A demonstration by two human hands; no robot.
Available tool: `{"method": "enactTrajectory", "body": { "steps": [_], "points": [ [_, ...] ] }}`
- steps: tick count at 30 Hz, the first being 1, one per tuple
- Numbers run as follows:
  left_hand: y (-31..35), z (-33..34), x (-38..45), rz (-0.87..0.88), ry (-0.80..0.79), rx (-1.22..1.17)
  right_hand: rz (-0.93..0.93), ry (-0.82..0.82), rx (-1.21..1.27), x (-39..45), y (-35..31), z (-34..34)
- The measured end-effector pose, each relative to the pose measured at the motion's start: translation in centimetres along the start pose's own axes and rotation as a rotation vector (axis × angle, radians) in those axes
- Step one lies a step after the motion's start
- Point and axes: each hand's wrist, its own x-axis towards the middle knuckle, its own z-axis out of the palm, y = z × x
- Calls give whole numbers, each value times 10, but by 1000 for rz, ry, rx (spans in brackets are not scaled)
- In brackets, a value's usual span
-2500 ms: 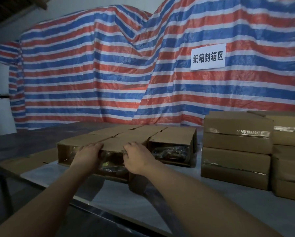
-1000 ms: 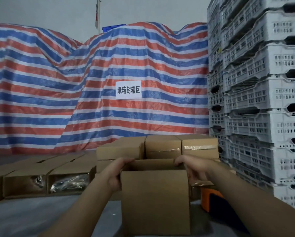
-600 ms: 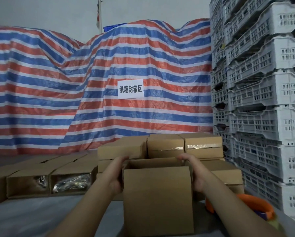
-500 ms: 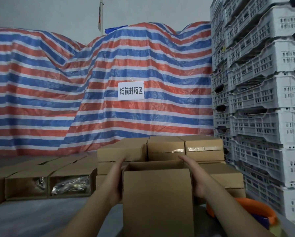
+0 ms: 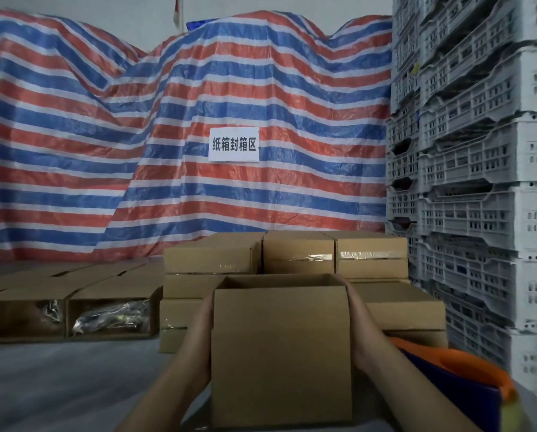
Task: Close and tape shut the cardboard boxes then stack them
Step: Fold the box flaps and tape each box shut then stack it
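**Q:** Where's the box at right now, and what are your hands doing?

**A:** The open box (image 5: 281, 353) is standing upright right in front of me, top flaps not folded in, and I can't see what's inside from this angle. My left hand (image 5: 203, 332) is flat against its left side and my right hand (image 5: 359, 332) against its right side, so they're apart with the box squeezed between them. Fingers look fairly straight, but most of each hand is hidden behind the cardboard, so take that loosely.

**Q:** What's around it?

**A:** Just behind it is the stack of taped boxes (image 5: 298, 254); shiny tape shows on the front edges. Off to the left on the table (image 5: 58, 385), a row of open boxes (image 5: 67, 316) lies on its side with something plastic-wrapped inside, too dark to make out. Lower right there's an orange and dark blue thing (image 5: 457, 369), blurry and cut off by the frame, no idea what. White plastic crates (image 5: 479, 182) are stacked on the right, with a striped tarp (image 5: 167, 135) and a white sign (image 5: 233, 144) behind.
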Motion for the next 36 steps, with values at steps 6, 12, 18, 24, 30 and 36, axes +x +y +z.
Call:
{"method": "enactTrajectory", "body": {
  "steps": [6, 12, 18, 24, 30, 36],
  "points": [
    [-7, -6, -2, 35, -41, -43, 30, -5, 40, -3, 1, 2],
    [-6, -6, -2, 34, -74, -54, 37, -30, 32, -5, -4, 2],
    [-2, -5, -4, 12, -79, -44, -57, -106, 42, -6, -25, 1],
    [-7, -7, -1, 40, -68, -29, -70, -232, -19, -8, -34, -5],
    [-8, -9, 0, 26, -160, 12, -126, -347, -87, -11, -38, -7],
    [-6, -12, 4, 19, -150, -5, -114, -380, -69, -9, -39, -8]
  ]
}}
